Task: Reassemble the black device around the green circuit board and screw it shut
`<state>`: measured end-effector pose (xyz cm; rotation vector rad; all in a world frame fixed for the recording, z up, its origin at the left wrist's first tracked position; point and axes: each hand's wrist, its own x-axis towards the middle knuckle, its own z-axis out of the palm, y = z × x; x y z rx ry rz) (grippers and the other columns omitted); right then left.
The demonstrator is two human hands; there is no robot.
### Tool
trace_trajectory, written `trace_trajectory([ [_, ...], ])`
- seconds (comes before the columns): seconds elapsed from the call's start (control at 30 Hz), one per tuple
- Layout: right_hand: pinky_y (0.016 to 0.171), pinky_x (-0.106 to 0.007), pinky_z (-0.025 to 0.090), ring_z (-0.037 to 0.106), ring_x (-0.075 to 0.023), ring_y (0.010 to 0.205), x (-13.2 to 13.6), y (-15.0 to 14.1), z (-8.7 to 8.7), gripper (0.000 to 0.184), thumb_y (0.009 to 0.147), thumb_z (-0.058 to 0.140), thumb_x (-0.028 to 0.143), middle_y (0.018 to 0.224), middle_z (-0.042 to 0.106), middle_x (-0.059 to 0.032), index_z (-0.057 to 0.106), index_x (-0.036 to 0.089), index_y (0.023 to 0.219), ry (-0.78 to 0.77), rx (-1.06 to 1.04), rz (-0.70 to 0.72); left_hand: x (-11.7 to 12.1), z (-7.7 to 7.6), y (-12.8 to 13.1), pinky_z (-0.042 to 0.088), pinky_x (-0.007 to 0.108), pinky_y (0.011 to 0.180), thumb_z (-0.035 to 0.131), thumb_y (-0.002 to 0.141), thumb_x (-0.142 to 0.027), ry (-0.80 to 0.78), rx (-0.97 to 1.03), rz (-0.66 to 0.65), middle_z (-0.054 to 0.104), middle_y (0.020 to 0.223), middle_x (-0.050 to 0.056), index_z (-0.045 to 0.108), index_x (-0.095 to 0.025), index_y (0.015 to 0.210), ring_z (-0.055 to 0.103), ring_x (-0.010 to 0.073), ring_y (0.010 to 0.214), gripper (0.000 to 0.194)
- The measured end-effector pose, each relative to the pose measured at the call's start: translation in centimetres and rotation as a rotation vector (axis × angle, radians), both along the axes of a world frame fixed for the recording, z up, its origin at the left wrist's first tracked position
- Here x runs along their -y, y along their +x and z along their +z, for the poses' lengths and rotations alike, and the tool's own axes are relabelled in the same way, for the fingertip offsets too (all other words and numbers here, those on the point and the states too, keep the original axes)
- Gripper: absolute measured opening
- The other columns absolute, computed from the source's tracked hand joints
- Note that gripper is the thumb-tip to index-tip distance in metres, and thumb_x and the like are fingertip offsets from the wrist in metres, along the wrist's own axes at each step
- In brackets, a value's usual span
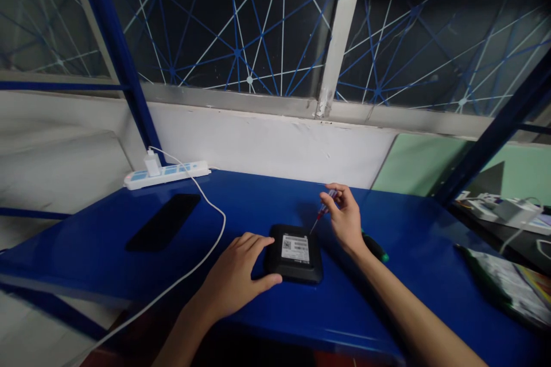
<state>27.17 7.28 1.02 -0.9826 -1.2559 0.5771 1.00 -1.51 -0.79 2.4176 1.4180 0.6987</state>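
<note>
A flat black electronic device (316,261) with rounded corners lies on the blue table, a white printed label (295,248) with a square code facing up. My left hand (239,269) grips the device's left side, fingertips at the left edge and thumb by the near left corner. Pinched in my right hand (345,215) is a thin screwdriver (321,215) with a clear and red handle. It tilts down to the left, its tip at the device's far right corner. Whether the tip sits in a screw is too small to tell.
Behind my right wrist lies a black and green tool handle (377,248), partly hidden. A dark phone-like slab (166,222) is at left. A white cable (221,229) runs from the power strip (185,170) across the table. Shiny packaging (508,284) lies at far right.
</note>
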Motion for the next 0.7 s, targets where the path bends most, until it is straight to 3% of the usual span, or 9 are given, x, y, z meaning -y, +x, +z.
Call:
trace_trajectory([
  [0.2, 0.066, -0.034, 0.055, 0.067, -0.0198, 0.081, 0.7, -0.3, 0.3, 0.030, 0.091, 0.062, 0.045, 0.092, 0.069, -0.0033, 0.062, 0.025, 0.115, -0.034, 0.008, 0.024, -0.1, 0.1, 0.1, 0.051, 0.053, 0.102, 0.074, 0.083, -0.046, -0.008, 0.006, 0.005, 0.067, 0.129, 0.008, 0.060, -0.026, 0.131, 0.062, 0.0346, 0.120, 0.054],
  [0.33, 0.066, -0.035, 0.057, 0.069, -0.0210, 0.086, 1.1, -0.8, 0.3, 0.032, 0.096, 0.054, 0.049, 0.104, 0.071, -0.0063, 0.058, 0.026, 0.118, -0.073, -0.073, 0.089, -0.1, 0.0, 0.1, 0.051, 0.052, 0.101, 0.074, 0.084, -0.045, 0.001, 0.006, 0.002, 0.067, 0.128, 0.008, 0.059, -0.028, 0.131, 0.062, 0.0336, 0.119, 0.052],
  [0.43, 0.061, -0.033, 0.057, 0.067, -0.0204, 0.083, 0.9, -0.8, 0.1, 0.033, 0.094, 0.058, 0.052, 0.097, 0.066, -0.0036, 0.058, 0.027, 0.115, -0.078, -0.080, 0.078, 0.0, 0.0, 0.1, 0.051, 0.051, 0.102, 0.075, 0.084, -0.044, 0.010, -0.002, -0.002, 0.067, 0.128, 0.008, 0.059, -0.027, 0.131, 0.062, 0.0334, 0.119, 0.052],
  [0.6, 0.057, -0.030, 0.052, 0.058, -0.0153, 0.062, 0.5, -0.3, 0.2, 0.030, 0.090, 0.066, 0.050, 0.072, 0.057, 0.0031, 0.062, 0.025, 0.105, -0.017, -0.016, 0.001, 0.2, 0.1, 0.1, 0.050, 0.051, 0.104, 0.076, 0.084, -0.043, -0.010, -0.012, 0.007, 0.067, 0.130, 0.008, 0.059, -0.026, 0.132, 0.061, 0.0325, 0.121, 0.053],
  [0.7, 0.060, -0.031, 0.053, 0.063, -0.0163, 0.066, 0.6, -0.2, 0.5, 0.030, 0.089, 0.066, 0.049, 0.079, 0.064, 0.0005, 0.063, 0.024, 0.106, -0.013, -0.005, -0.018, 0.1, 0.1, 0.2, 0.049, 0.051, 0.104, 0.076, 0.084, -0.043, -0.018, -0.014, 0.005, 0.067, 0.130, 0.008, 0.059, -0.025, 0.132, 0.061, 0.0330, 0.121, 0.054],
])
